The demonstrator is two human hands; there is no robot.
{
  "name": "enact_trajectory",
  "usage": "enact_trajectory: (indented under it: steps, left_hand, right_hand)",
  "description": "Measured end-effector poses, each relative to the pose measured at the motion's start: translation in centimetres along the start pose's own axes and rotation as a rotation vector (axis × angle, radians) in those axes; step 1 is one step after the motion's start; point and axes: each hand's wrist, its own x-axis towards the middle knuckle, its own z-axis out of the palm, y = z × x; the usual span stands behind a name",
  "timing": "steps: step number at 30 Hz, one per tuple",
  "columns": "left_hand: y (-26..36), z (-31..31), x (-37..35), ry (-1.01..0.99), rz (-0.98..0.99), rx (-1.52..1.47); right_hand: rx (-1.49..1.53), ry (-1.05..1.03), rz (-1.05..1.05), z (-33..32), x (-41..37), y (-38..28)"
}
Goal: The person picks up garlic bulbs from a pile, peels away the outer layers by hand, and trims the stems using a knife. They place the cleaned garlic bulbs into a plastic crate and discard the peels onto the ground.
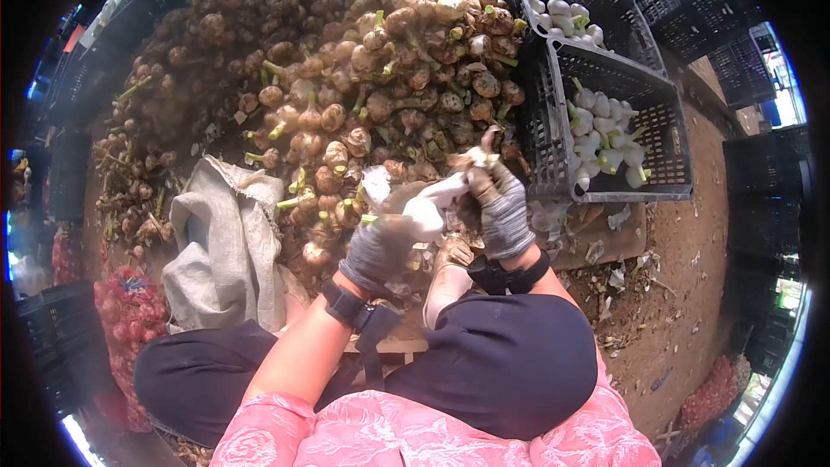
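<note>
My left hand (379, 246), in a grey work glove and blurred by motion, is closed around a peeled white garlic bulb (424, 219). A pale strip of garlic skin (450, 188) runs from the bulb toward my right hand (504, 214). That hand, gloved too, has its fingers pinched on garlic skin, with a dirty brownish piece (474, 158) sticking up above them. Just beyond both hands lies a large heap of unpeeled garlic (337, 78), soil-stained, with short cut stems.
Two black crates hold white garlic: a near crate (679, 138) at right and a far crate (640, 22) behind it. A beige sack (229, 242) lies on the left, beside a red net bag (130, 311). Skin scraps litter the ground (657, 311).
</note>
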Motion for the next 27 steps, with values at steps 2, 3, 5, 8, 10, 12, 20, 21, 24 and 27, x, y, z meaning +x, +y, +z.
enact_trajectory:
  steps: [2, 3, 5, 8, 10, 12, 20, 21, 24, 27]
  left_hand:
    - [1.6, 0.1, -0.4, -0.020, -0.012, -0.107]
    - [2.2, 0.0, -0.5, -0.040, -0.024, -0.214]
    - [2.2, -0.7, -0.5, -0.086, -0.020, -0.547]
    - [2.7, -1.5, -0.8, -0.091, -0.217, -0.614]
    - [2.4, -0.9, -0.5, -0.070, -0.182, -0.517]
    - [0.4, -1.0, 0.0, -0.104, 0.104, 0.107]
    - [0.9, 1.8, -0.3, -0.092, -0.177, -0.060]
    - [0.2, 0.7, -0.2, -0.062, -0.127, -0.033]
    - [-0.3, -0.5, -0.2, 0.083, -0.190, 0.029]
    - [-1.1, -0.6, -0.1, 0.116, -0.385, 0.046]
  right_hand:
    - [0.185, 0.173, 0.050, -0.2, 0.3, -0.1]
    - [0.185, 0.173, 0.050, -0.9, 0.3, 0.0]
    - [-0.082, 0.099, 0.176, -2.9, 0.4, 1.0]
    - [-1.369, -0.368, 0.175, -5.0, 0.3, 2.9]
    - [-1.630, -0.577, 0.421, -5.9, -1.0, 2.5]
    - [-1.354, -0.636, 0.244, -6.5, -1.5, 2.2]
    - [0.196, -0.235, 0.131, -5.8, -1.0, -0.5]
    - [0.450, -0.189, 0.059, -5.1, -1.1, -3.1]
    - [0.642, -0.074, -0.069, -9.8, 0.2, -1.0]
    - [-0.117, 0.028, 0.104, -10.5, 0.9, 2.2]
